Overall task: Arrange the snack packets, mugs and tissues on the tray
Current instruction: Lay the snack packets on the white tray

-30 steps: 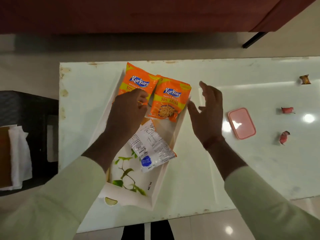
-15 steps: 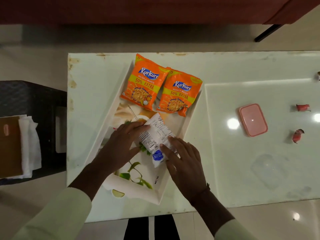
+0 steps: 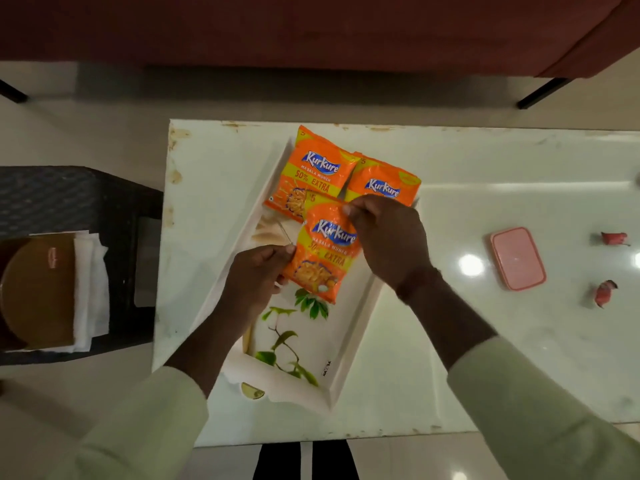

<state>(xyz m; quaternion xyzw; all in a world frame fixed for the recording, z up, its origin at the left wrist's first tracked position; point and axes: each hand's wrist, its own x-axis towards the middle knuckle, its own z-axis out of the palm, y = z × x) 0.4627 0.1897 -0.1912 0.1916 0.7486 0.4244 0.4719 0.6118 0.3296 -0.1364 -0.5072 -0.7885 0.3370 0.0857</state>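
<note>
Holding: my left hand (image 3: 258, 271) pinches the left edge of the third Kurkure packet (image 3: 323, 258), and my right hand (image 3: 388, 240) pinches its far right corner, fingers curled on the foil.
Packet place: it is over the middle of the white tray (image 3: 358, 327), and its far end overlaps the near end of the far-left Kurkure packet (image 3: 311, 168). I cannot tell whether it rests on the tray floor.
Packet axis: its long axis runs from far to near, slightly tilted. The top seam points away from me, and the logo reads upright from my side.
Neighbours: the far-right Kurkure packet (image 3: 384, 183) lies just beside the far-left one, partly under my right hand. Both lie at the tray's far end, top seams pointing away.
Tray edges: its long axis is skewed to the table (image 3: 450, 358), with the near end swung to my left. Its near right corner lies close to the table's near edge.
Room in tray: the leaf-printed floor shows uncovered across the near half.
Room on table: a broad stretch of white top runs right of the tray to the pink lid (image 3: 517, 258). Two red wrappers (image 3: 614, 238) lie beyond it.
Left side: the folded tissues (image 3: 90, 289) sit on a black stool (image 3: 114, 216), well apart from the tray.
</note>
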